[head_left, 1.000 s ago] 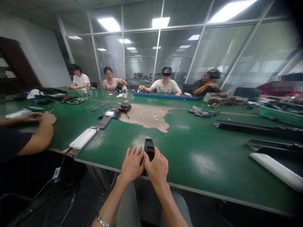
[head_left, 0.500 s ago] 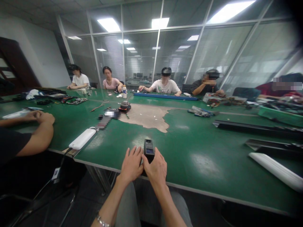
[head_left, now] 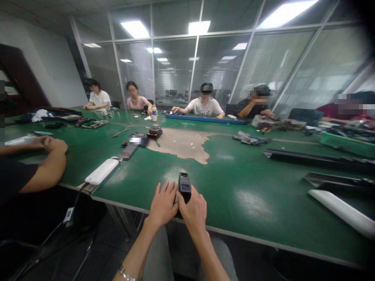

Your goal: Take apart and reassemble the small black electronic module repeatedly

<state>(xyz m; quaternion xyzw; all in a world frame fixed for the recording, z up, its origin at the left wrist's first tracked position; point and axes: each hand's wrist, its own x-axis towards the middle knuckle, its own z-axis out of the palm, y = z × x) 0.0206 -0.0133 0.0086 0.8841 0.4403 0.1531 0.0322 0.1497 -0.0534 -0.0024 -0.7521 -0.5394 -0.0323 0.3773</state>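
Near the table's front edge stands a small black box-shaped device (head_left: 184, 182) with a little bluish screen and a few buttons on its top face. My right hand (head_left: 193, 207) is wrapped around its near right side, with the thumb along the left. To the left of the device, my left hand (head_left: 163, 203) lies flat on the green tabletop (head_left: 222, 183), fingers stretched out and a little apart. Its thumb side is close to the device and to my right thumb; whether it touches is unclear. The lower part of the device is hidden by my right hand.
A white power strip (head_left: 102, 171) lies left, beside another person's forearm (head_left: 48, 166). Black metal rails (head_left: 310, 158) and a long white bar (head_left: 341, 212) lie right. Farther off are a bare brown patch (head_left: 181, 142), gloves (head_left: 249, 138), a bottle (head_left: 154, 113) and several seated people.
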